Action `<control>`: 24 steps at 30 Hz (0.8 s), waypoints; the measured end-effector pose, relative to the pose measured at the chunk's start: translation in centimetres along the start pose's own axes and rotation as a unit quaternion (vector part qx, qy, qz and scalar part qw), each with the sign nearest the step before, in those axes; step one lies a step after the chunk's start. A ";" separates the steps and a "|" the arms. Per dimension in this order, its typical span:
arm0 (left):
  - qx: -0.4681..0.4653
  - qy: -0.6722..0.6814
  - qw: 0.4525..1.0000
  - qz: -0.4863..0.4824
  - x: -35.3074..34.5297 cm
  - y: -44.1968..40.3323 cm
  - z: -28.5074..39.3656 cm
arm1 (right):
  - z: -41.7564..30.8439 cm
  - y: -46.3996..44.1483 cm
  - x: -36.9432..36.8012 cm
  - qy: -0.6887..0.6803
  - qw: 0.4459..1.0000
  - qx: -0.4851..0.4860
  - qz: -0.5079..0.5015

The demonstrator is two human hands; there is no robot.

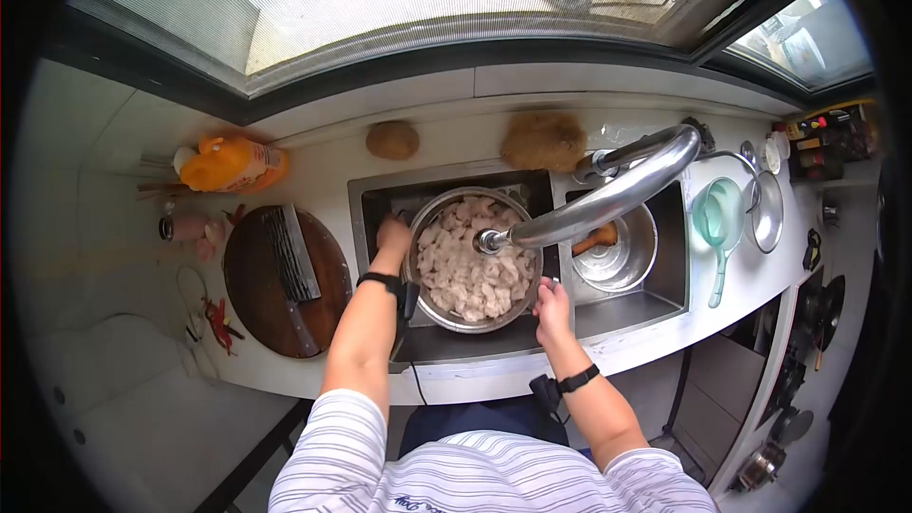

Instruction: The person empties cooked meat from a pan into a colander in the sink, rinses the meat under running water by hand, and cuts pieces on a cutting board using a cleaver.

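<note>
A round metal bowl [478,328] full of pale, wet-looking chunks [475,271] sits in the left basin of the sink, under the curved metal faucet [627,185]. At the bowl's upper left side is my left hand [392,234], its fingers bent and partly hidden at the rim. My right hand [552,309] is at the lower right of the bowl, with its fingers closed on the rim. Black bands circle both wrists. The right basin holds a second metal bowl [642,261] with a brown wooden-looking piece [596,239] in it.
On the left, a cleaver [293,252] lies on a round cutting board [249,275], near red chilies [220,325] and an orange jug [233,164]. A green ladle [719,218] and a strainer [766,218] lie to the right. Brown objects [392,140] sit behind the sink.
</note>
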State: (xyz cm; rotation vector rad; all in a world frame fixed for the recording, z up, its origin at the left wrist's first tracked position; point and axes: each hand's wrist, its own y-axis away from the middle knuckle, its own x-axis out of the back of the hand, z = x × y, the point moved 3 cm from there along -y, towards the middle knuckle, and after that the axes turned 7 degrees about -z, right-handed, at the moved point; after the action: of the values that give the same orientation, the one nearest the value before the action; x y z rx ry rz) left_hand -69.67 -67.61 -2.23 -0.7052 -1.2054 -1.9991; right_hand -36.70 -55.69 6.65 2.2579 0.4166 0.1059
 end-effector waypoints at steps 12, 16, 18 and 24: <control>-0.097 0.448 0.886 0.063 10.5 15.3 -0.5 | -9.7 4.0 2.0 0.014 0.985 0.150 -0.081; -0.072 0.378 0.917 0.106 9.4 12.6 -1.9 | -8.9 0.5 -0.4 0.063 0.992 0.095 -0.056; -0.080 0.441 0.890 0.081 10.5 14.2 -1.8 | -8.9 2.4 -0.3 0.024 0.993 0.082 -0.079; -0.117 0.404 0.895 0.145 9.2 15.3 -3.3 | -7.0 1.5 0.0 0.032 0.985 0.139 -0.097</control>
State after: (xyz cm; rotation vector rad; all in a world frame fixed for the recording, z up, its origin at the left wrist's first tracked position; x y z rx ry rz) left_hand -63.66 -78.23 11.23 -0.0930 -0.3431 -1.8812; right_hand -37.79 -51.58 12.38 2.4761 0.7214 0.0191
